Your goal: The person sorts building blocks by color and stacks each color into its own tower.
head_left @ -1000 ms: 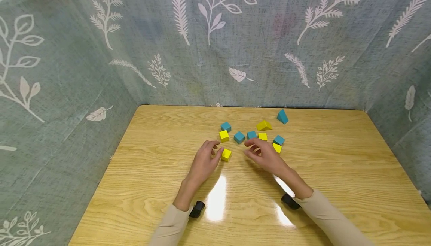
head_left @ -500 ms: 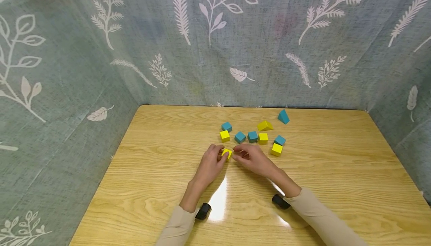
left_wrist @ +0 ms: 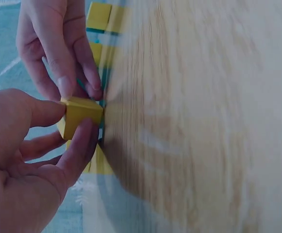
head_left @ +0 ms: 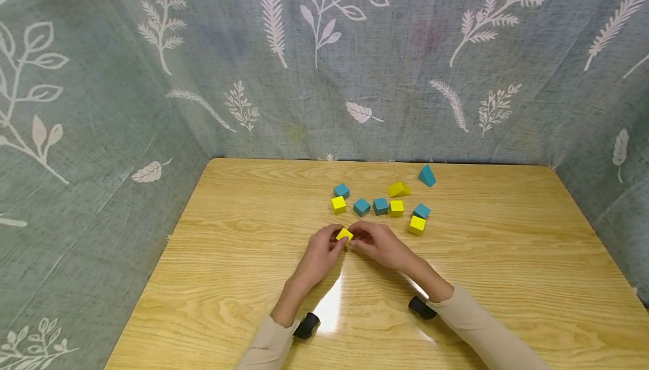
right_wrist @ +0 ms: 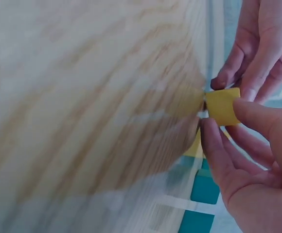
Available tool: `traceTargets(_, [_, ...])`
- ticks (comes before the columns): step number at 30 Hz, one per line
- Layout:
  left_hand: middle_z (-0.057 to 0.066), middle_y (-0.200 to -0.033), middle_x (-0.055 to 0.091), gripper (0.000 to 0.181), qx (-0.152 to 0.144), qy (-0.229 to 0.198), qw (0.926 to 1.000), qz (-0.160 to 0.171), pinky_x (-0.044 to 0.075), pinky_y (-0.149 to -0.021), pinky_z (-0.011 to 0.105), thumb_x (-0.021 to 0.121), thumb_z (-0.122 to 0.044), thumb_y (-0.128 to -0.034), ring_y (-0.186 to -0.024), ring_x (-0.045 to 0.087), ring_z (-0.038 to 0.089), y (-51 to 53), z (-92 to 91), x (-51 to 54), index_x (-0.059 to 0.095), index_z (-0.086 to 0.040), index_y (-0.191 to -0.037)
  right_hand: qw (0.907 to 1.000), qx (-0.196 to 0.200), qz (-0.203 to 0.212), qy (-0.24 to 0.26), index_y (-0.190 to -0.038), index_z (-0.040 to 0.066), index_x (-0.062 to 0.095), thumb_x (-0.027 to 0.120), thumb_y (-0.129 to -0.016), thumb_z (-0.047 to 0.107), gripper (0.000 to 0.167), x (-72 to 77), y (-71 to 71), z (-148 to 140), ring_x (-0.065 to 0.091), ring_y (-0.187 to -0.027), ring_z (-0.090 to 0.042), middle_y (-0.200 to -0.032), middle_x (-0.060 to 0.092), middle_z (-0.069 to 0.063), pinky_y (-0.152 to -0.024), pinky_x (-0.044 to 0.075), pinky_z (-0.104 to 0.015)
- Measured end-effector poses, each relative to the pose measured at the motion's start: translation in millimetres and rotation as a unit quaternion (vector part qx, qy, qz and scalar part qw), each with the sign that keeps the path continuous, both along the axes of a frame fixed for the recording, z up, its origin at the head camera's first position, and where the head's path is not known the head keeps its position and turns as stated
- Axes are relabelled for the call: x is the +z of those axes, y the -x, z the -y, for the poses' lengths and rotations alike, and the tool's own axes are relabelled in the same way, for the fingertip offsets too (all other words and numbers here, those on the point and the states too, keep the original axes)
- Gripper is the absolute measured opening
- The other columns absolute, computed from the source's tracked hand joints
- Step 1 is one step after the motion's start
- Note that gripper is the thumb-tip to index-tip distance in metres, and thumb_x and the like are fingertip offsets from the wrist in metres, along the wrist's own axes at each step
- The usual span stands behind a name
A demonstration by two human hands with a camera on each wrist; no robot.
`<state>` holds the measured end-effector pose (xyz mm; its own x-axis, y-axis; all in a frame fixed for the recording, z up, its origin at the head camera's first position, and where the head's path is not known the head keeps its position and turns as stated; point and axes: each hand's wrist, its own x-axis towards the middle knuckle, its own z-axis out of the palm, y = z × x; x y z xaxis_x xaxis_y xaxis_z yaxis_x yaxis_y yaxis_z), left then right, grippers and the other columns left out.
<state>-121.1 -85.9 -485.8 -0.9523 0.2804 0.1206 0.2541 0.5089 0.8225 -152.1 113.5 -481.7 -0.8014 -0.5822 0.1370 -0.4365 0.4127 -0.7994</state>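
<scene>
Both hands meet at a yellow cube (head_left: 344, 236) low over the tabletop, near the middle of the head view. My left hand (head_left: 320, 253) pinches it between thumb and fingers. From the other side my right hand (head_left: 381, 245) holds the same cube, its thumb on one face and a fingertip by a lower corner in the right wrist view. Seen from the left wrist, the yellow block (left_wrist: 80, 116) sits slightly tilted between the fingertips of both hands. Just beyond the hands lie another yellow cube (head_left: 338, 205) and a blue cube (head_left: 361, 206).
Farther back on the wooden table (head_left: 228, 235) are more blue cubes (head_left: 380, 206) and yellow cubes (head_left: 417, 225). A yellow triangular block (head_left: 399, 189) and a blue triangular block (head_left: 427, 175) lie toward the back right. Patterned cloth (head_left: 304, 105) hangs behind the table.
My right hand has moved left from beside the blue cubes to the yellow cube. The left hand has taken hold of that cube, which has shifted slightly toward me and turned.
</scene>
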Motion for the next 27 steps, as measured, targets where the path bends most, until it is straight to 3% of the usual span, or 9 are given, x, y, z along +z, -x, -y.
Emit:
traceTargets(9, [0.022, -0.120, 0.062, 0.034, -0.036, -0.058, 0.9971, 0.034, 0.059, -0.087, 0.029, 0.066, 0.003, -0.0984, -0.106, 0.067, 0.031, -11.3, 7.1, 0.0, 0.057, 0.008, -0.130, 0.9980, 0.039, 0.020, 0.046, -0.127, -0.007, 0.060, 0.066, -0.099, -0.001, 0.029, 0.7, -11.8, -4, 0.066, -0.104, -0.033, -0.121, 0.063, -0.021, -0.092, 0.058, -0.039])
traceTargets(11, [0.019, -0.119, 0.061, 0.037, -0.041, -0.048, 0.9973, 0.037, 0.059, -0.086, 0.027, 0.067, 0.002, -0.0978, -0.105, 0.067, 0.028, -14.3, 9.3, 0.2, 0.056, 0.008, -0.133, 0.9969, 0.045, 0.031, 0.057, -0.127, -0.007, 0.059, 0.066, -0.098, -0.004, 0.030, -0.3, -14.4, -3, 0.067, -0.106, -0.034, -0.123, 0.062, -0.022, -0.092, 0.058, -0.039])
traceTargets(16, [0.013, -0.114, 0.061, 0.038, -0.061, -0.004, 0.9981, 0.008, 0.058, -0.083, 0.028, 0.071, -0.002, -0.0969, -0.099, 0.064, 0.023, -22.0, 13.1, 0.8, 0.059, 0.005, -0.132, 0.9960, 0.047, 0.045, 0.061, -0.126, -0.007, 0.059, 0.068, -0.095, -0.008, 0.033, -0.5, -22.0, -2, 0.068, -0.108, -0.035, -0.123, 0.062, -0.021, -0.090, 0.059, -0.036])
traceTargets(21, [0.011, -0.114, 0.063, 0.032, -0.079, 0.000, 0.9969, -0.005, 0.058, -0.088, 0.036, 0.072, -0.003, -0.0958, -0.102, 0.064, 0.024, -28.8, 16.9, 1.1, 0.060, 0.004, -0.125, 0.9946, 0.054, 0.060, 0.065, -0.124, -0.005, 0.060, 0.070, -0.094, -0.007, 0.032, 1.3, -31.3, 0, 0.067, -0.107, -0.033, -0.120, 0.063, -0.018, -0.091, 0.059, -0.037])
traceTargets(27, [0.008, -0.110, 0.065, 0.030, -0.082, 0.007, 0.9964, 0.017, 0.058, -0.090, 0.035, 0.075, -0.005, -0.0943, -0.101, 0.064, 0.022, -35.5, 22.3, 3.3, 0.062, 0.001, -0.120, 0.9900, 0.051, 0.110, 0.072, -0.121, -0.004, 0.060, 0.071, -0.095, -0.002, 0.028, 1.5, -42.7, 3, 0.069, -0.108, -0.030, -0.118, 0.064, -0.017, -0.090, 0.058, -0.030])
